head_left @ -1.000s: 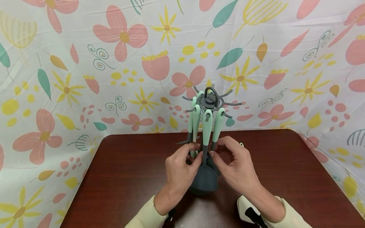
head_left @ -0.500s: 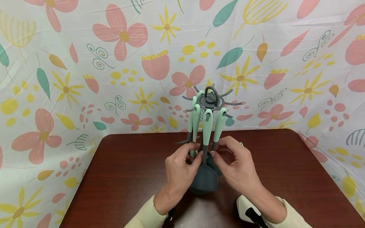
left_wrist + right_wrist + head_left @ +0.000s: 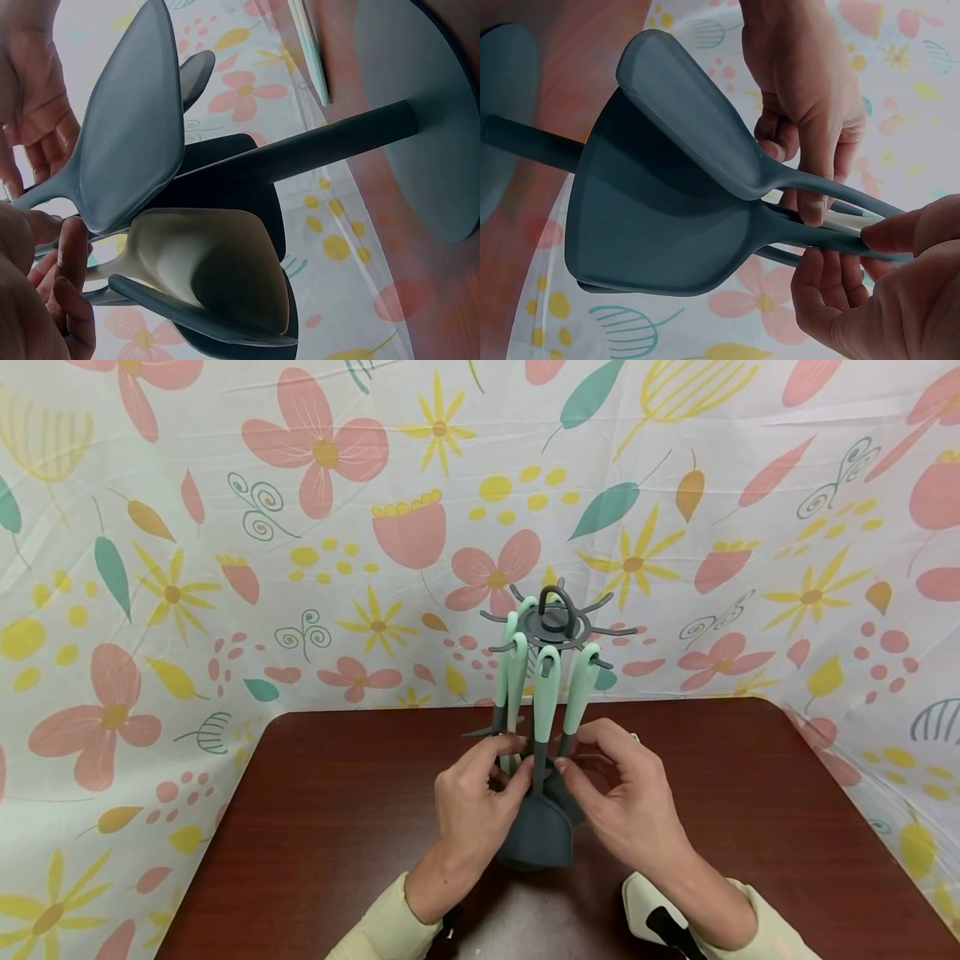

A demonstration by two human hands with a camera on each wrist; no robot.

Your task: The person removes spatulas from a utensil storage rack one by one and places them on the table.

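Observation:
A dark grey utensil stand [image 3: 552, 625] with curved hooks and a looped top carries several kitchen utensils with mint handles and mostly dark grey heads. My right hand [image 3: 637, 802] pinches the neck of a broad turner [image 3: 660, 232] on the right, thumb on one side, fingers on the other. My left hand [image 3: 472, 810] curls its thumb and fingers around the necks at the left; I cannot tell which utensil it grips. A broad dark spatula [image 3: 536, 831] hangs in front between the hands. Below them, a pale-headed utensil [image 3: 210, 247] shows in the left wrist view.
The stand's pole [image 3: 322, 146] runs to a round base [image 3: 420, 135] on the dark wooden table [image 3: 345, 810]. A mint stick-like object [image 3: 310, 52] lies farther off. A white device [image 3: 643, 906] with a black strap is by the right wrist. Flowered cloth [image 3: 405, 543] hangs behind.
The mint handle at the right of the stand has shifted slightly to the right, with my right hand along with it. My left hand stays in place.

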